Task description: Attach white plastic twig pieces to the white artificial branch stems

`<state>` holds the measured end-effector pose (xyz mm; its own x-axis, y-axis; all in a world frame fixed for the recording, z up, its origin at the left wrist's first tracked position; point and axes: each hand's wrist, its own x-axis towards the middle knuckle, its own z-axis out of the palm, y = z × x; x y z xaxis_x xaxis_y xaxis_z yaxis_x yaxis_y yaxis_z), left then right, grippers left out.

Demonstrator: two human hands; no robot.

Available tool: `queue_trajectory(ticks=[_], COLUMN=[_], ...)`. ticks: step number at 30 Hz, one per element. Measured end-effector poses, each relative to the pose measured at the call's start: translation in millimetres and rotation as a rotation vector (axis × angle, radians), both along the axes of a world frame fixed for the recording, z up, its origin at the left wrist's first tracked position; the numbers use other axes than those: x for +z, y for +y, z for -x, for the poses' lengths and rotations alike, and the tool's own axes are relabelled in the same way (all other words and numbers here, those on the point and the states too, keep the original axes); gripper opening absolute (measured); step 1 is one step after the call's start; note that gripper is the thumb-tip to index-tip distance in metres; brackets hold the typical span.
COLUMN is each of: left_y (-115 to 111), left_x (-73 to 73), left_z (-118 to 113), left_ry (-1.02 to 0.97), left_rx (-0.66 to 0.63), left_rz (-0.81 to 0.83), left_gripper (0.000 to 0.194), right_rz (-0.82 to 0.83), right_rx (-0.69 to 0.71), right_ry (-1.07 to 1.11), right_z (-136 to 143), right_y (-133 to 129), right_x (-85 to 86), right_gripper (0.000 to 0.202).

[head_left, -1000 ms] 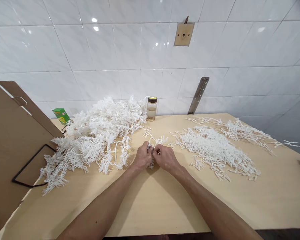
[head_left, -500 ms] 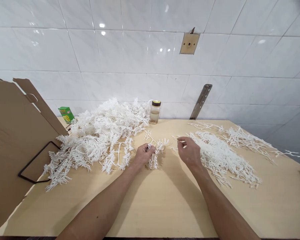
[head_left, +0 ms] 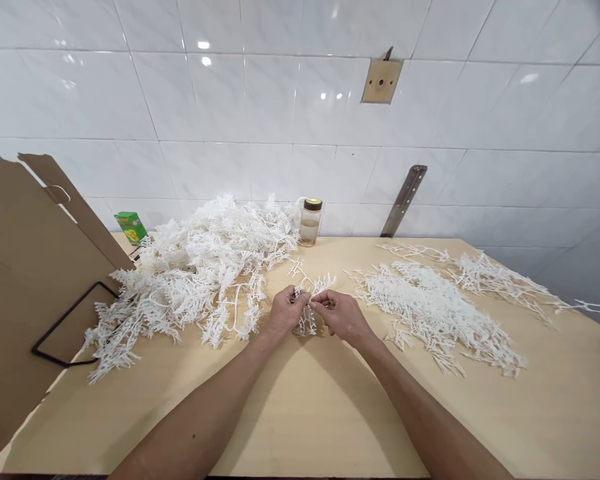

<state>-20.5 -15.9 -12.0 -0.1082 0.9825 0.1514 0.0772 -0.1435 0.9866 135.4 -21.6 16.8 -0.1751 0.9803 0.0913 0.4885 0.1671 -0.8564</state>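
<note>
My left hand is closed on a white branching plastic sprig, pinched between thumb and fingers at the middle of the table. Parts of the sprig stick out above and below the fingers. Right beside it, my right hand has its thumb and forefinger pinched on the same sprig, close to the left thumb. Left of the hands lies a tall heap of bushy white branches. A flatter pile of small white twigs spreads out to the right.
Thin bare white stems lie at the far right. A jar with a dark lid and a green box stand by the tiled wall. A cardboard box and a black metal frame are on the left; a metal bracket leans at the back.
My right hand has moved left, from beside the twig pile to the sprig in my left hand, and pinches it now. My left hand stays in place.
</note>
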Motion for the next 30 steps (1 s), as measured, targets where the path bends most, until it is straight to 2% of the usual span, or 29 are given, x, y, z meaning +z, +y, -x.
queue_trajectory(ticks=[10,14,17,19,26,30], left_y=[0.7,-0.4,-1.9,-2.4,-2.6,-2.6], left_x=[-2.8,-1.4,0.2,0.2,-1.7,0.8], left_z=[-2.0,-1.5,-1.2,-1.2,-1.9,-0.6], left_ry=[0.043,0.054,0.068,0.087,0.142,0.070], left_rx=[0.070,0.046,0.021,0.018,0.039,-0.010], left_rz=[0.027,0.022,0.015,0.004,-0.028,0.033], left_gripper=[0.028,0.026,0.027,0.027,0.027,0.024], right_rz=[-0.140,-0.030,0.109,0.137,-0.035,-0.052], right_rx=[-0.017,0.012,0.054,0.068,0.063,0.092], right_ry=[-0.132,-0.067,0.047,0.080,-0.083,-0.098], right_z=[7.2,4.8,2.1,0.7,1.1,-1.0], right_y=[-1.1,-1.1,-0.7,0.1,1.5,0.9], right_x=[-4.2,-0.9,0.6,0.4,-1.3,-0.7], right_gripper=[0.016,0.015,0.021,0.023,0.021,0.021])
